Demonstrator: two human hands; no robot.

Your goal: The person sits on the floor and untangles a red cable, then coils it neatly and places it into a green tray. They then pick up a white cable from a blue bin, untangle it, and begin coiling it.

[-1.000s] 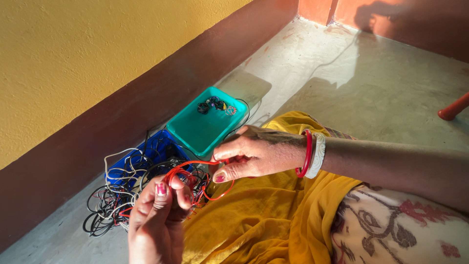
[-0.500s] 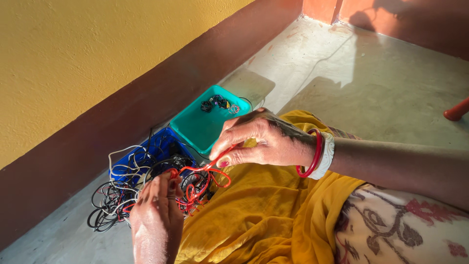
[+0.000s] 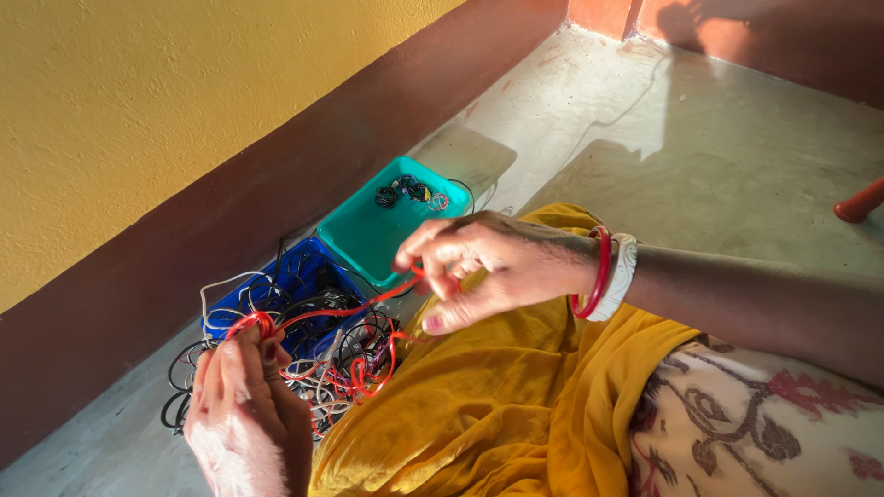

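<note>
While left hand [image 3: 241, 405] fingers pinch the red wire [image 3: 343, 311], right hand [image 3: 488, 267] fingers pinch its other end.

A teal tray [image 3: 368, 241] holding a few small coiled bits sits on the grey floor [image 3: 700, 156] beside a blue tray [image 3: 299, 276] (both near the yellow wall [image 3: 166, 101]), mustard cloth [image 3: 497, 405] alongside.

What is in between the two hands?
A red wire stretches from the left hand to the right hand, above the tangled wires and blue tray, in the head view.
</note>
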